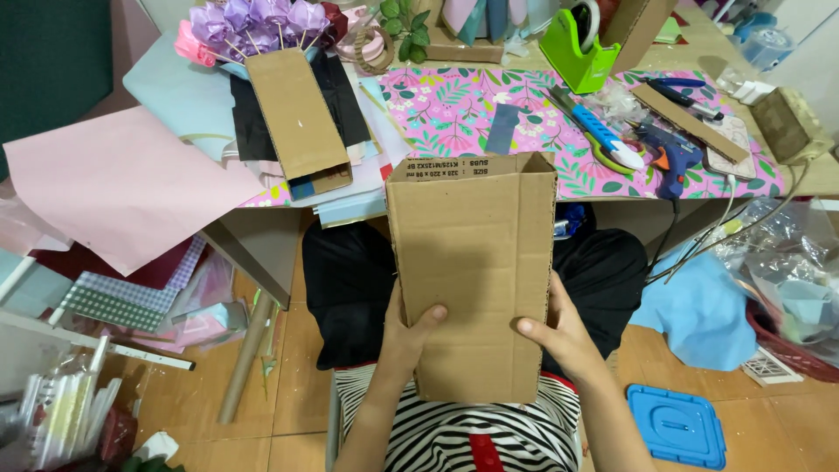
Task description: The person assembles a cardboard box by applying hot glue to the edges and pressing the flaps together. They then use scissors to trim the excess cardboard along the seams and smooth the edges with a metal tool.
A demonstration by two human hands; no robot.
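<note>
We hold the cardboard box upright over our lap, left hand and right hand both gripping its lower edge, so we judge the next move needs a firm turn.

A plain brown box is shown above a black-and-white striped shirt. The mat is patterned pink with leaves. A green dispenser and a blue lid are visible.
</note>
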